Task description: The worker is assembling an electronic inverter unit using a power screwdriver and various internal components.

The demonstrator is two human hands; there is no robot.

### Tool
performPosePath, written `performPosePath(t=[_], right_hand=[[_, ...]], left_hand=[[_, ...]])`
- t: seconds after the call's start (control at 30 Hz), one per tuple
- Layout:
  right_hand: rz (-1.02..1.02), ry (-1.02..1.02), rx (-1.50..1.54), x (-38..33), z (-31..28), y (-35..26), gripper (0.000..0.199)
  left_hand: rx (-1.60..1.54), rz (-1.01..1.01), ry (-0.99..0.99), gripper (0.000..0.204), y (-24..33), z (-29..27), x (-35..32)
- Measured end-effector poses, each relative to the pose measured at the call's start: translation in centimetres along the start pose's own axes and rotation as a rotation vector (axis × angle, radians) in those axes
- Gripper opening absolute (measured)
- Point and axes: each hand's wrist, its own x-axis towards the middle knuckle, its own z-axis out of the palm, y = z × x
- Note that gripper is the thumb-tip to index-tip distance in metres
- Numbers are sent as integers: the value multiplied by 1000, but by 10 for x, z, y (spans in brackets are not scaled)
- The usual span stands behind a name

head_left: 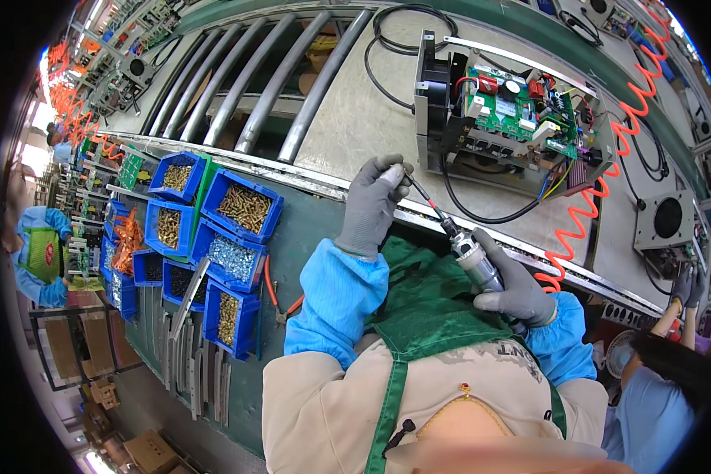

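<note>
2 grey-gloved hands: right hand [521,294] closed around 1 silver pneumatic screwdriver [475,262]; left hand [374,201] pinching its bit tip, above the tabletop [355,118] edge. 1 open metal chassis with green circuit board [521,118] beyond. About 8 blue plastic bins of screws [241,207] left.

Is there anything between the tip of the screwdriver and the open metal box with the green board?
Nothing visible. The right hand holds the screwdriver; the left hand pinches its tip. Only bare bench and a black cable lie before the box.
</note>
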Motion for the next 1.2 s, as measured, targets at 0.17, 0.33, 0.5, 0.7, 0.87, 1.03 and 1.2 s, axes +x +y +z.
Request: performPosePath(t=[0.17, 0.33, 0.5, 0.7, 0.87, 1.03, 1.2], right_hand=[[130, -20, 416, 1, 2, -5, 112], [166, 39, 206, 14, 15, -5, 116], [104, 17, 327, 18, 18, -7, 117], [81, 176, 164, 6, 6, -10, 116], [50, 207, 151, 0, -1, -8, 117], [-45, 320, 222, -22, -13, -6, 119], [-143, 438, 289, -60, -24, -2, 119]], left_hand=[[383, 13, -167, 45, 19, -9, -2], [156, 27, -217, 49, 25, -11, -13], [975, 453, 252, 56, 69, -51, -71], [2422, -211, 1441, 16, 180, -184, -206], [2178, -117, 1159, 20, 193, -224, -240], [1785, 561, 1343, 17, 212, -181, -201], [1060, 663, 521, 21, 198, -71, -111]])
